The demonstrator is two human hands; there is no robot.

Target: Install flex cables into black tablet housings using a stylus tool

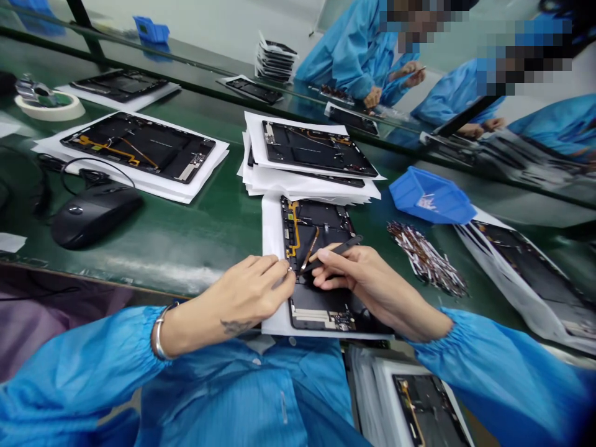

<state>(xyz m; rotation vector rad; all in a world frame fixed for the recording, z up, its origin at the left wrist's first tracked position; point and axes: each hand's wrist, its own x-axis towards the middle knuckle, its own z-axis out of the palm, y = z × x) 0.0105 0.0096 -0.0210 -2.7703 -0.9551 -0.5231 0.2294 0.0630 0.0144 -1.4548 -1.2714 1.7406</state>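
A black tablet housing (321, 299) lies on white sheets (274, 233) at the table's near edge. An orange flex cable (293, 233) runs along its upper left side, with a thin brown strip (311, 245) slanting beside it. My right hand (367, 273) pinches dark tweezers (347, 246), their tip low over the housing near the strip's lower end. At the housing's left edge, my left hand (254, 287) has its fingers curled together, the fingertips close to the tweezer tip. Whatever those fingertips pinch or press is hidden.
Behind the work stands a stack of housings and sheets (316, 177). To the right are a blue bin (431, 195), a pile of thin strips (426, 257) and more housings (535, 267). A mouse (95, 214) sits left. Co-workers in blue sleeves (344, 56) work across the table.
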